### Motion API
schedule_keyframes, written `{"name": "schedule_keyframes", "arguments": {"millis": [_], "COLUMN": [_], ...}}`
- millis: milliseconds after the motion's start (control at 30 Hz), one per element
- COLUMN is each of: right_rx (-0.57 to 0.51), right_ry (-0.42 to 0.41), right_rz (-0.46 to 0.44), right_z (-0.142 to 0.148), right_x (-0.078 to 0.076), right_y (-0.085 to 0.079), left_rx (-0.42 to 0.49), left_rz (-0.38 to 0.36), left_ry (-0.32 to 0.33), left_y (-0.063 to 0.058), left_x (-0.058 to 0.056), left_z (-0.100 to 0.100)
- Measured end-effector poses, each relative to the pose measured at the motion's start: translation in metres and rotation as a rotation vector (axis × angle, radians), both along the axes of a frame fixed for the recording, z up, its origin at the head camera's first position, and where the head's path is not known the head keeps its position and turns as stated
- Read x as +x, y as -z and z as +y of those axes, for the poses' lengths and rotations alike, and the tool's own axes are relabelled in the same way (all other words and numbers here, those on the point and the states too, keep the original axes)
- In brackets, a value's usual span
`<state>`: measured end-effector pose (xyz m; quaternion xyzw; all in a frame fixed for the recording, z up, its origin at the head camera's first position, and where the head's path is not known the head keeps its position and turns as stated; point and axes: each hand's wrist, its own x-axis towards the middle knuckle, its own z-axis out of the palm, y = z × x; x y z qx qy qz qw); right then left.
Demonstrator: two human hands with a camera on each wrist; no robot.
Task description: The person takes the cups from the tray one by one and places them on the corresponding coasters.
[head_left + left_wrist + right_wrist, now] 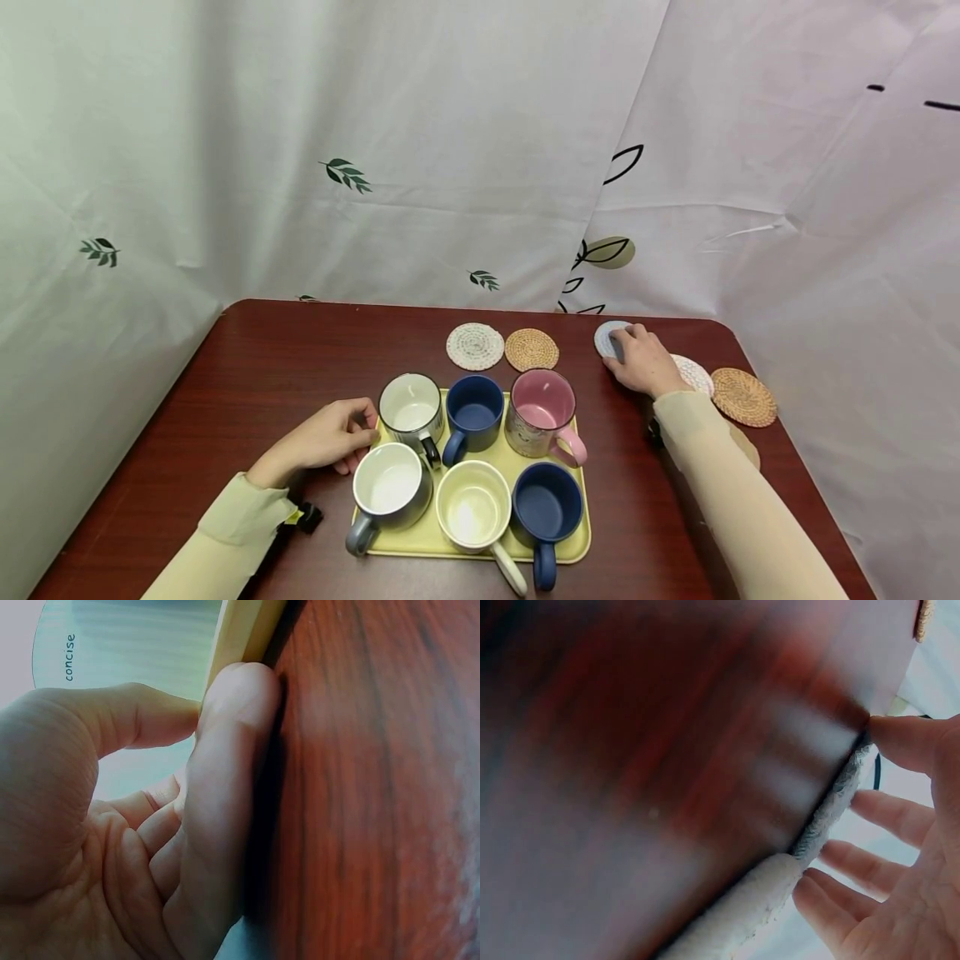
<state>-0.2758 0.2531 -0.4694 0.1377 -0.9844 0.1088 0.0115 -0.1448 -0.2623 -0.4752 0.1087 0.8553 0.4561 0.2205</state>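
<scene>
At the left rim of the yellow tray [420, 546], my left hand [326, 437] pinches the edge between thumb and fingers; the left wrist view shows the tray's rim [247, 630] there. On the tray stand several mugs: a white one [410, 404], a grey one [390, 483], a cream one [472, 504], a pink one [542, 408] and two blue ones, at the back [474, 408] and front [547, 500]. My right hand [645, 362] reaches over a light blue round coaster [606, 340], fingertips resting on the coaster [832, 810] with the fingers spread.
Behind the tray lie a white coaster [475, 347] and a tan woven coaster [532, 349]. Around my right forearm are a white coaster [696, 375], a woven tan one [742, 397] and a partly hidden beige one [746, 446]. Pale curtains hang behind the dark red table [315, 350].
</scene>
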Motion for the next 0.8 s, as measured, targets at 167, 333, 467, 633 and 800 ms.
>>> {"name": "schedule_keyframes", "arguments": {"millis": [167, 333, 467, 633, 800], "right_rx": [-0.003, 0.005, 0.004, 0.007, 0.004], "right_ry": [-0.002, -0.019, -0.036, -0.043, -0.055], "right_rz": [-0.018, -0.023, -0.011, -0.004, 0.002], "right_z": [-0.001, -0.005, -0.011, -0.018, -0.024], "right_x": [0.001, 0.004, 0.007, 0.011, 0.015], "right_y": [-0.002, -0.004, -0.004, -0.003, -0.003], "left_rx": [0.003, 0.007, 0.004, 0.005, 0.009], "left_rz": [0.000, -0.001, 0.001, 0.004, 0.003], "left_ry": [-0.001, 0.001, 0.006, 0.004, 0.002], "left_y": [0.000, 0.000, 0.000, 0.000, 0.000], "left_x": [0.000, 0.000, -0.001, -0.001, 0.000], "left_z": [0.000, -0.001, -0.001, 0.000, 0.000]}}
